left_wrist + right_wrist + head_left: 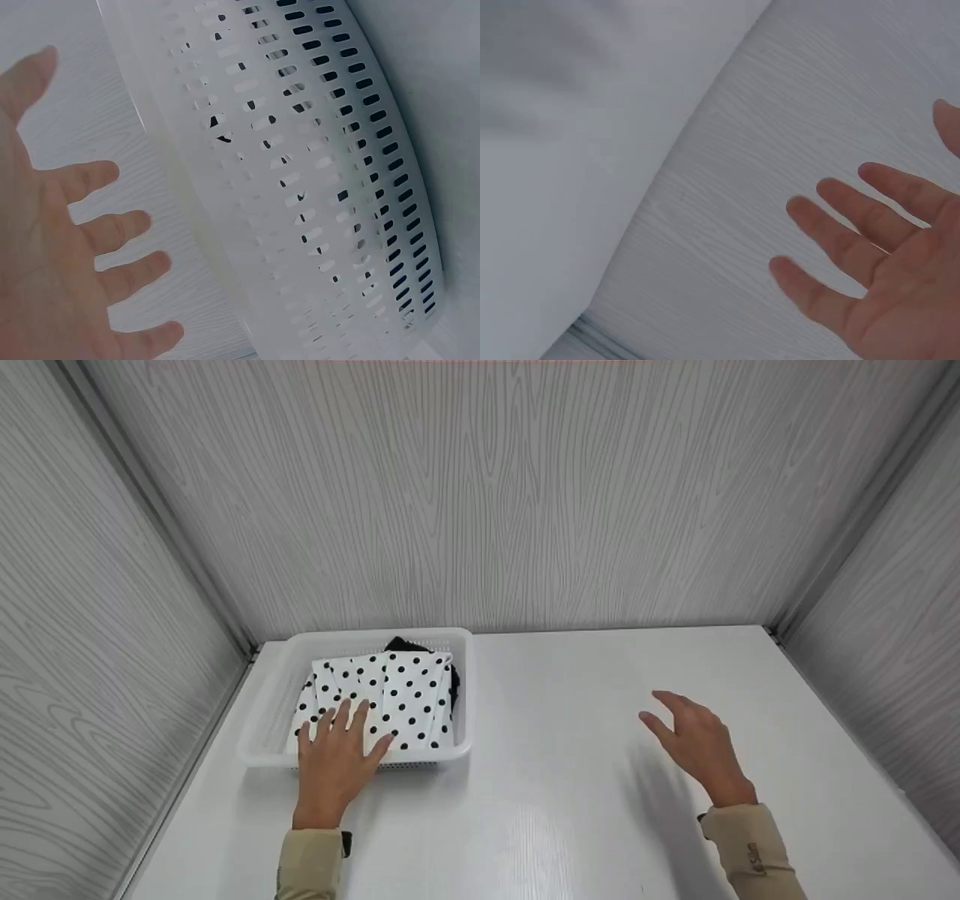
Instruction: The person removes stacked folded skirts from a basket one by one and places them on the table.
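Note:
A white plastic basket (259,727) with slotted sides stands at the back left of the table. Folded white cloth with black dots (409,697) lies inside it, and a bit of black fabric (405,645) peeks out behind. My left hand (334,765) is spread over the basket's near rim, fingertips overlapping the cloth in the head view. In the left wrist view its fingers are apart, holding nothing, beside the basket wall (292,180). My right hand (697,742) hovers above the table on the right, fingers extended and nothing in them; the right wrist view shows its palm (915,300).
The white tabletop (555,750) stretches between the basket and my right hand. Grey wood-grain panels rise at the back (487,495), on the left (82,622) and on the right (892,660). The basket stands close to the back panel.

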Motion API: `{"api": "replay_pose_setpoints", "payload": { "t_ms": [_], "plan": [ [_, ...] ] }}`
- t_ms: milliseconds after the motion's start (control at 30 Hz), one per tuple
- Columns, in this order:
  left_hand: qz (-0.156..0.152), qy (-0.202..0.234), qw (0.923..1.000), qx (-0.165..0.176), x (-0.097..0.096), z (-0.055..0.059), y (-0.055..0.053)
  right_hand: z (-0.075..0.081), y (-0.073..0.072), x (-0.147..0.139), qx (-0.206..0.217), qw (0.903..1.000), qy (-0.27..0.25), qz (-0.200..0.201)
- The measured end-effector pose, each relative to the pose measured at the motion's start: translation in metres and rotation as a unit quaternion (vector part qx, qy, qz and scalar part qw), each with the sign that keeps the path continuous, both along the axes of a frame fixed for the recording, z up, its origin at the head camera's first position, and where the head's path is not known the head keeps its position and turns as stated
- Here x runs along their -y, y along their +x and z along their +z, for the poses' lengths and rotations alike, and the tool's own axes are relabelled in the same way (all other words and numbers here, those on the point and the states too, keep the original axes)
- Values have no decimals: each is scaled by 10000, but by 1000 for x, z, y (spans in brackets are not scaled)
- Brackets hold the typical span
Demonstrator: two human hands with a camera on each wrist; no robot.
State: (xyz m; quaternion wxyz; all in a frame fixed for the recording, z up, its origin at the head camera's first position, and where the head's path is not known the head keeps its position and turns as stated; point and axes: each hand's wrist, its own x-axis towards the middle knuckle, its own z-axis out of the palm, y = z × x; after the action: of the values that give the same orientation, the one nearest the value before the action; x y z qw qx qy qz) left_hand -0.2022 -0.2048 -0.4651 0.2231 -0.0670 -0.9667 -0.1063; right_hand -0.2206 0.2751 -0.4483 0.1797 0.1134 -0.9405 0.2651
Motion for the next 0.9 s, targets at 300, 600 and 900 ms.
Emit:
{"api": "replay_pose_setpoints", "payload": {
  "t_ms": [300,600,900],
  "plan": [
    [-138,49,9919,-1258,6,-4,-6,7,-22,53,-1083,9805,-1447,767],
    [-108,191,9921,-1238,11,-11,-16,14,-34,102,-898,9690,-1944,1232],
    [78,287,9928,-1157,21,-19,-21,9,-44,153,-601,9637,-2087,1553]
  ]
}}
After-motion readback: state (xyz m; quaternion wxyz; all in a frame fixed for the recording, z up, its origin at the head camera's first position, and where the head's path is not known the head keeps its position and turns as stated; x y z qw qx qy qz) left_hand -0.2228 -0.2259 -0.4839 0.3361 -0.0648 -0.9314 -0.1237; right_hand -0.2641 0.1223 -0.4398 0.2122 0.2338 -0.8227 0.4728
